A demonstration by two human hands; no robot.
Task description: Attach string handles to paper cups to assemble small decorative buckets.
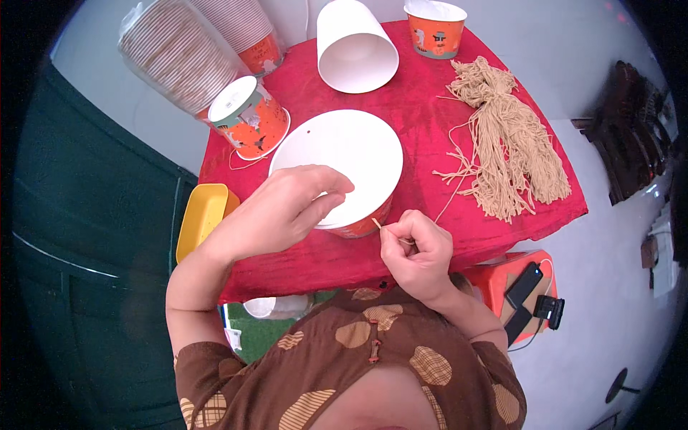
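A round paper bucket [373,147], white inside and orange outside, stands at the middle of the table with its mouth up. One small dark hole shows in its far left inner wall. My left hand [283,208] reaches over the bucket's near left rim. Its fingers curve toward the thumb with a small gap between, and nothing shows in them. Just right of the bucket's near side, my right hand [419,251] is closed in a pinch on a tan string [378,223], whose short end points at the bucket wall. The string trails back toward a loose tan string bundle [509,136].
Red cloth covers the table [423,115]. Stacked buckets in clear plastic [179,57] stand far left, beside an upturned orange bucket [254,125]. A white bucket [356,46] lies behind; another orange bucket [436,36] stands far right. A yellow bin [190,222] sits left.
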